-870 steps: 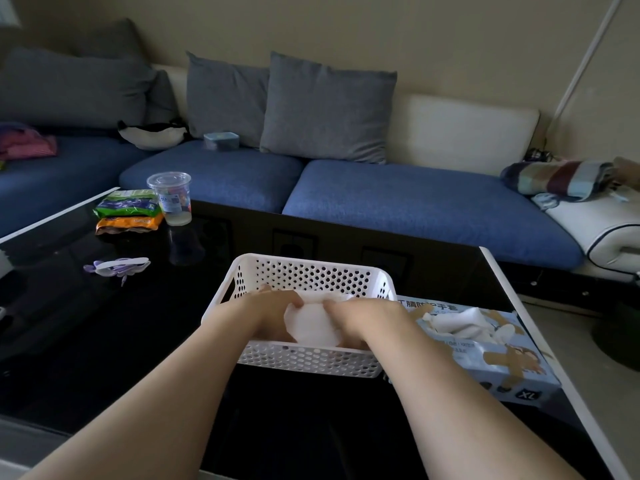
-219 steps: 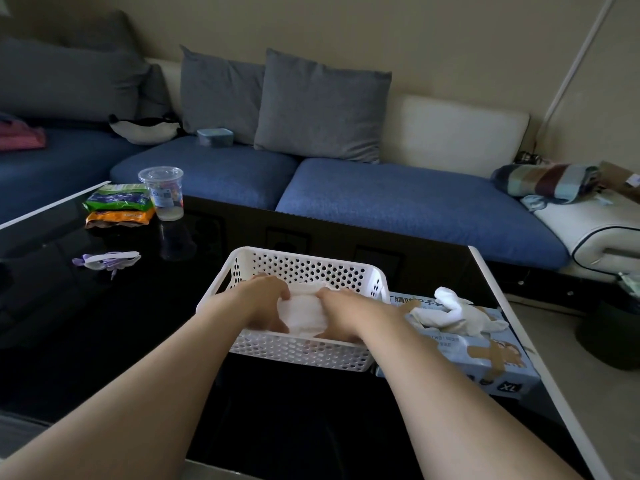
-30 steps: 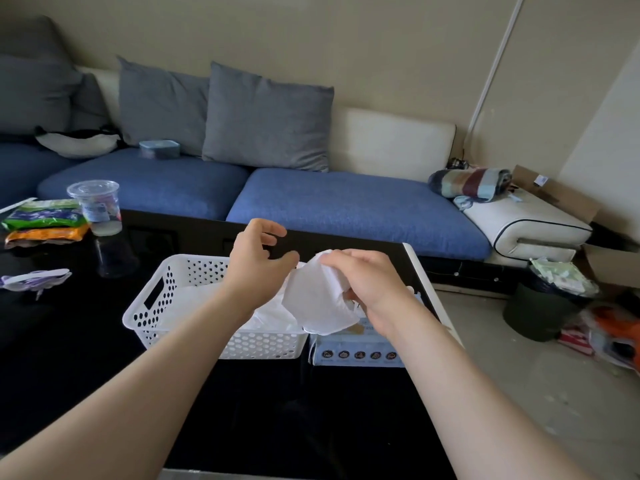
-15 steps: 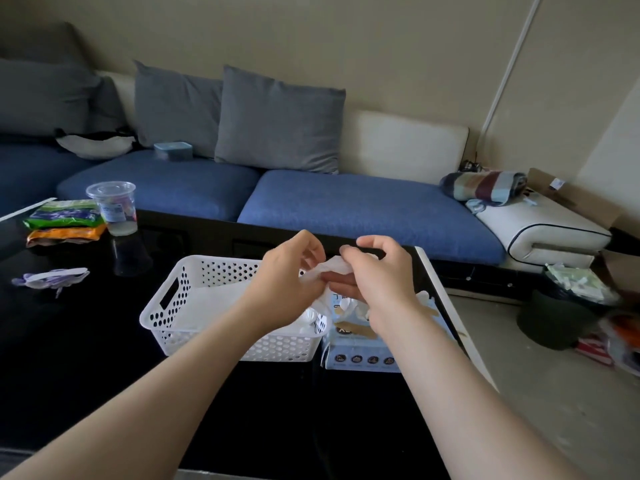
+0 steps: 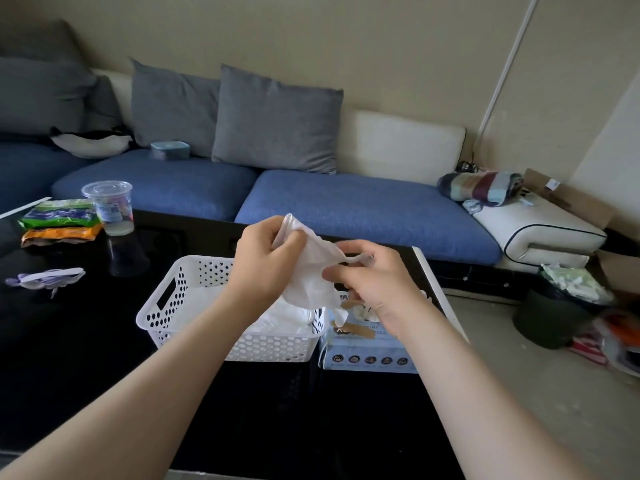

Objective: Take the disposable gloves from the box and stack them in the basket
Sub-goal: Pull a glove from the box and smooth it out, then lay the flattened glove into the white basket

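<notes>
Slipping or bunching is the likely fault: the limp white glove, spread in mid-air, could drop crumpled instead of flat. The left hand pinches one end and the right hand the other, fingers curled. Below sits the basket of stacked gloves, with the box just beside it.
</notes>
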Demonstrator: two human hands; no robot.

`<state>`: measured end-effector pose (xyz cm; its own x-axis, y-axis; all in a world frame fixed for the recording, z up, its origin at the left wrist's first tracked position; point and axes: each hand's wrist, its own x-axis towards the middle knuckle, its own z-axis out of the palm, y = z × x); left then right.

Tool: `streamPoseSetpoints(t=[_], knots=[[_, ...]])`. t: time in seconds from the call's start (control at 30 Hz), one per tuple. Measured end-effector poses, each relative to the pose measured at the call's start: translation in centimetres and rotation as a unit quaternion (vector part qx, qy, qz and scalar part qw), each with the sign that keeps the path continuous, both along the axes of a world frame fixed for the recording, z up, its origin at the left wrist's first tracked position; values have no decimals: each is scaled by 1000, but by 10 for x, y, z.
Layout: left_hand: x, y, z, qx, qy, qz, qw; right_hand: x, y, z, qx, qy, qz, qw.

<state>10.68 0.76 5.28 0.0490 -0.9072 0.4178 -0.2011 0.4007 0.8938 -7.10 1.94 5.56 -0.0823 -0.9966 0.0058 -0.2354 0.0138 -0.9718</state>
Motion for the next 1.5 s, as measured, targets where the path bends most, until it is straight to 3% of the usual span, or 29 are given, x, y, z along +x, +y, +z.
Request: streamPoseSetpoints(t=[0.07,0.23,0.4,0.47,0.53,0.73,0.93,1.1,1.27,1.5], knots=[[-1,2,1,4,-9,-15,1000,-1,0,-1,-22,56,-35,998],[-3,5,4,8,-17,-28,999,-9,7,5,-46,60,-28,997],[0,9,9,89,75,-107,987,-17,12,9,-83,-51,-8,995],[2,10,10,117,102,-143,977,-22,14,11,-62,-107,3,992],[4,8,9,141,108,-149,973,-27,13,9,-30,-104,13,994],[28,-8,-9,254,-13,-34,967,-14,-3,-18,2,122,7,993],[56,-29,-31,296,-64,18,953,17,-28,-37,-18,200,-16,979],[67,-36,-40,279,-107,46,953,38,-47,-49,-77,299,-42,950],[91,-43,-57,197,-310,144,919,65,-52,-50,-104,461,-11,881],[106,-36,-54,192,-422,141,874,97,-66,-59,-109,503,35,856]])
